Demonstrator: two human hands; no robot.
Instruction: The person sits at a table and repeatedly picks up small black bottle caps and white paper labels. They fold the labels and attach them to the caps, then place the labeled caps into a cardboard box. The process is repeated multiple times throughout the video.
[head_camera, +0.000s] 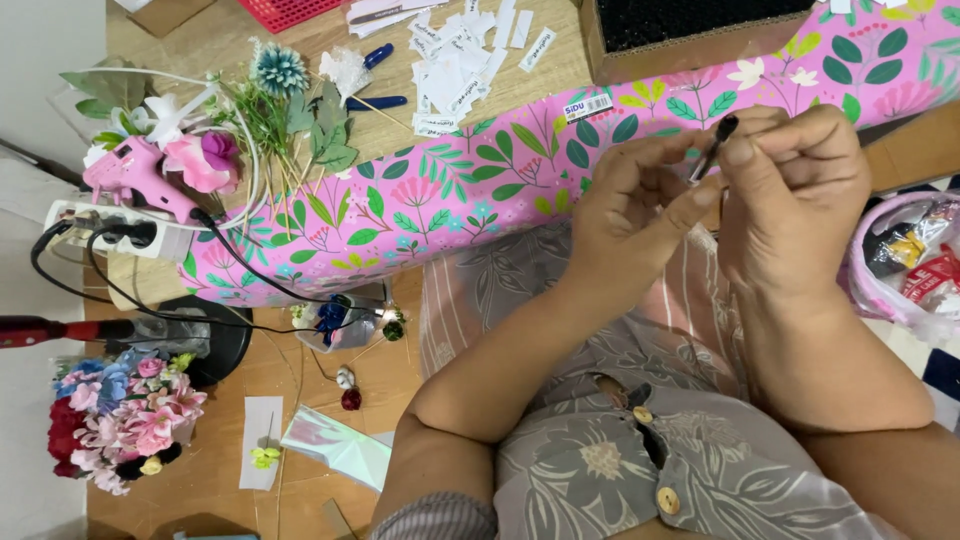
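Apparently mid-work, the left hand (625, 205) and right hand (790, 195) together pinch a thin stick (712, 150), its dark tip poking just above the fingertips; nothing is attached yet, and artificial flowers (270, 110) lie well apart, unused.

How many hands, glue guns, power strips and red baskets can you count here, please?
hands: 2, left and right, both pinching a small black-tipped stick
pink glue gun: 1
white power strip: 1
red basket: 1
Total: 5

Home craft corner: glue gun (135, 175), artificial flowers (125, 420), wrapping paper (480, 190).
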